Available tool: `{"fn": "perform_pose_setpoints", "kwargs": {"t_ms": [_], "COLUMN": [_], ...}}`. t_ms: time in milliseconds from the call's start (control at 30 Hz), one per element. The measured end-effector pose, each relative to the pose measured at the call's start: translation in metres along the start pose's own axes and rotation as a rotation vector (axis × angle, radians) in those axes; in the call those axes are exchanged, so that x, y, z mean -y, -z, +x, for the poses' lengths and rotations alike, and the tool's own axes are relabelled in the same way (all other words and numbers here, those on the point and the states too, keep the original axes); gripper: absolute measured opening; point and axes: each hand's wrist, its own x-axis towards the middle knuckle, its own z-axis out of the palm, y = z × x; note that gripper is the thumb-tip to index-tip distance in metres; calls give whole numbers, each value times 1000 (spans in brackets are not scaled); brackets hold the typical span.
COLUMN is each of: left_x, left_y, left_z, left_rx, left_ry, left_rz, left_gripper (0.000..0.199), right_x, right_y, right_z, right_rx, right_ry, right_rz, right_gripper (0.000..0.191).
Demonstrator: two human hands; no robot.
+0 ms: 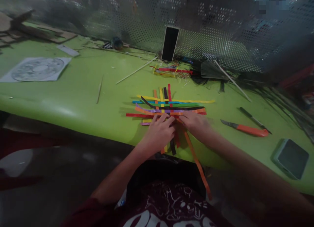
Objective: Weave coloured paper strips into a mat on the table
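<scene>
Several coloured paper-like strips [186,102] lie crossed and interwoven on the green table [80,89], running sideways and front to back. My left hand [162,130] presses down on the near part of the weave, fingers spread and bent. Beside it, my right hand [195,122] has its fingertips closed on an orange strip [192,148] at the weave's near right. That strip trails over the table's front edge toward my lap. Its upper end and part of the weave are hidden under my fingers.
To the right lie an orange-handled knife [252,130], a dark pen-like tool [253,119] and a green-edged box-like object [291,158]. A phone [170,44] leans on the mesh wall behind. Strip scraps [175,71], thin sticks [137,70] and a printed sheet [36,69] lie farther off.
</scene>
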Motion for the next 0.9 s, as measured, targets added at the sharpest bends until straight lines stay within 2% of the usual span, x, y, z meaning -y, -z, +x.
{"fn": "perform_pose_setpoints", "kwargs": {"t_ms": [100,267,400,533,633,767,833,900], "left_x": [0,0,1,2,2,3,3,4], "left_y": [1,2,2,1,0,-2,-3,-3], "left_z": [1,1,0,0,-1,-3,-4,-4], "left_rx": [-7,-27,-40,-45,-29,-45,-59,-67], "left_ry": [5,3,-7,-2,9,10,-1,-9], "left_rz": [-6,-3,6,2,-19,-49,-50,-59], "left_gripper": [18,21,20,21,21,27,28,28], "right_x": [-5,-18,-24,-30,-36,-37,-32,-22], "right_y": [0,-6,-7,6,29,65,73,70], "right_z": [5,10,8,2,-22,-85,-108,-108], "right_rx": [5,-20,-36,-79,-150,-232,-295,-291], "right_ry": [57,136,99,23,-118,-362,-410,-409], "right_rz": [-14,121,217,307,506,706,729,698], "right_gripper": [29,19,19,20,16,8,6,5]}}
